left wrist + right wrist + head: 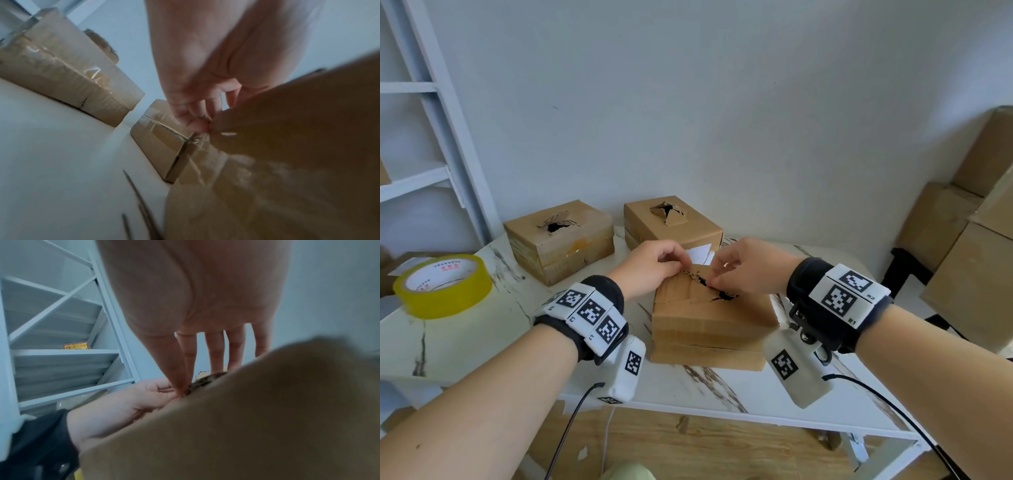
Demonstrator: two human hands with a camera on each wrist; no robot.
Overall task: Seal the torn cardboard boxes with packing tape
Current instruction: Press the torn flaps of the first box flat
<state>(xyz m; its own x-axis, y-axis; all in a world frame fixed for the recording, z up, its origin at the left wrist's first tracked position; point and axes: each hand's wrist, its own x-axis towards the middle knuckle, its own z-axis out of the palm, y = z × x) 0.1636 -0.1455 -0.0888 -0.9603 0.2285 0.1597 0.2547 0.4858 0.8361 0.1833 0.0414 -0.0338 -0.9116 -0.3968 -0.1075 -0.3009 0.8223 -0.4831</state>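
Left hand and right hand both pinched the torn edges atop the near box, mid-table. Tape roll sat well left, untouched. Risk: pulling the flaps may widen the tear.

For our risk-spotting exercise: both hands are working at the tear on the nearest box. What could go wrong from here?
1. The left hand and right hand pick at the nearest box's ragged tear; it may rip wider.
2. The tape roll sits at the table edge, likely needing a stretch.

Marble-patterned table, white shelving
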